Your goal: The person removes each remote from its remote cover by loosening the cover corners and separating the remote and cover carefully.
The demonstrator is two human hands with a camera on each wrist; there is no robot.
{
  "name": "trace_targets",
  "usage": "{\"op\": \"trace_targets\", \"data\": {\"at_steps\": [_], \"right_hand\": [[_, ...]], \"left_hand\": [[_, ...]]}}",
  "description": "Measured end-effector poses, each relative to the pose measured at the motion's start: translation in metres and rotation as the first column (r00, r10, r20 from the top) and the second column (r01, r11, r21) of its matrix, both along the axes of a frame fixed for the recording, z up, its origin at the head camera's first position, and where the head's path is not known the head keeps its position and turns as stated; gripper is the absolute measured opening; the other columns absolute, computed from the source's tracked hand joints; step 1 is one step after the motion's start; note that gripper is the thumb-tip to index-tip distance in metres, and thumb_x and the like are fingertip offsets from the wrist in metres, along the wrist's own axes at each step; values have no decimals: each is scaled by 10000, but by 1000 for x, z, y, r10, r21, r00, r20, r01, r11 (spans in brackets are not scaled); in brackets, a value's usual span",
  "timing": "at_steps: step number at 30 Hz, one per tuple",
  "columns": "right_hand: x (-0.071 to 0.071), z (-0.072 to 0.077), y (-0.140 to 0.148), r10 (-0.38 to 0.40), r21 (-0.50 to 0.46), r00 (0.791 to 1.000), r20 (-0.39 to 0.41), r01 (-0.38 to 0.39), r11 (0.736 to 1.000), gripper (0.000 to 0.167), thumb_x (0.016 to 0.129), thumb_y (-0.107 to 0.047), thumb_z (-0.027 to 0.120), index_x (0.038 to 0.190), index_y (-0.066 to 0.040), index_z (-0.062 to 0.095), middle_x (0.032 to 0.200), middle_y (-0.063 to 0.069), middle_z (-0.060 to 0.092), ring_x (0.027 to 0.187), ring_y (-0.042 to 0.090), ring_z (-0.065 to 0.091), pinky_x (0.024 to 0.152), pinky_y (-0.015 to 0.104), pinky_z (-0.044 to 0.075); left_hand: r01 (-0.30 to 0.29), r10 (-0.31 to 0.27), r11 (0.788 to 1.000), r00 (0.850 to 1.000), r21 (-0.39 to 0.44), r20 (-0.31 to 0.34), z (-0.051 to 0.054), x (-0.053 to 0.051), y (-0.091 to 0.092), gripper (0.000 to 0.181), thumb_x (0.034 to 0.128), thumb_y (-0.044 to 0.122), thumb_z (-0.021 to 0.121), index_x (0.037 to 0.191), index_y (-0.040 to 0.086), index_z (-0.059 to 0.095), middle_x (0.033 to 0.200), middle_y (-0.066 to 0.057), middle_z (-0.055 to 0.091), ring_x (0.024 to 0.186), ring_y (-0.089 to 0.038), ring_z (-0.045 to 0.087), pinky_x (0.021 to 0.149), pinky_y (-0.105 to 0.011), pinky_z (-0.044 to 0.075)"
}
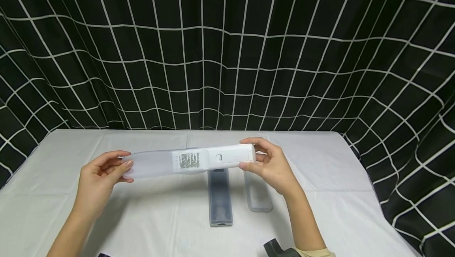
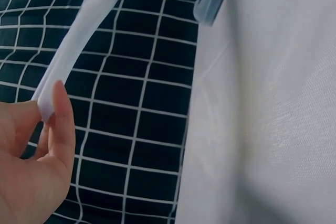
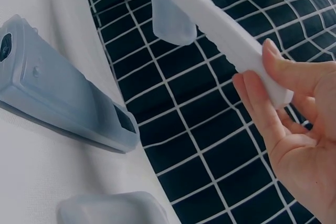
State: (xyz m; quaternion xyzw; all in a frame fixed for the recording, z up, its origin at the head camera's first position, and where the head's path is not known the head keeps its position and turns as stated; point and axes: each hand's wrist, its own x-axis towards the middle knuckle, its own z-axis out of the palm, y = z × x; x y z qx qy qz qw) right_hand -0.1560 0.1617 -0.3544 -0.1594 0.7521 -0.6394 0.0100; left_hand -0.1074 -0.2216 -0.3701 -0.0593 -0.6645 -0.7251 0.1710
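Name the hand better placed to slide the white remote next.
Probably the right hand: it grips the white remote by its uncovered end, while the left hand pinches the translucent sleeve at its far end.

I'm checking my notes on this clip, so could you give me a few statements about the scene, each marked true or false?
1. The left hand pinches the end of a cloudy cover. True.
2. The white remote is wholly inside that cover. False: one end sticks out, held by the right hand.
3. The dark remote lies on the table. True.
4. The curtain is plain white. False: it is black with white grid lines.
5. A second cover lies right of the dark remote. True.
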Motion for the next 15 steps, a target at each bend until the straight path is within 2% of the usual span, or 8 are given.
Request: {"op": "trace_targets", "data": {"at_steps": [7, 12, 15], "right_hand": [[0, 0, -1, 5, -49, 1000, -12, -6, 999, 537, 848, 164, 749, 1356, 96, 588, 1147, 144, 617, 921, 137, 731, 800, 284, 647], [2, -1, -2, -12, -79, 999, -39, 9, 997, 434, 908, 146, 691, 1329, 138, 587, 1142, 210, 615, 872, 139, 715, 778, 269, 641], [2, -2, -4, -23, -80, 998, -53, 19, 997, 427, 919, 137, 680, 1337, 134, 594, 1148, 232, 617, 867, 141, 707, 767, 255, 632]], "left_hand": [[68, -67, 997, 998, -28, 18, -1, 1, -3, 263, 940, -158, 679, 1087, 46, 755, 878, -24, 690, 696, -110, 691, 624, -287, 636], [132, -127, 990, 988, -53, 83, -4, 3, -3, 186, 967, -100, 681, 1094, 36, 684, 932, -19, 674, 747, -93, 691, 640, -301, 639], [158, -146, 984, 980, -86, 133, -4, 3, -3, 165, 980, -63, 685, 1088, 52, 635, 938, 3, 663, 766, -74, 684, 642, -282, 630]]}}
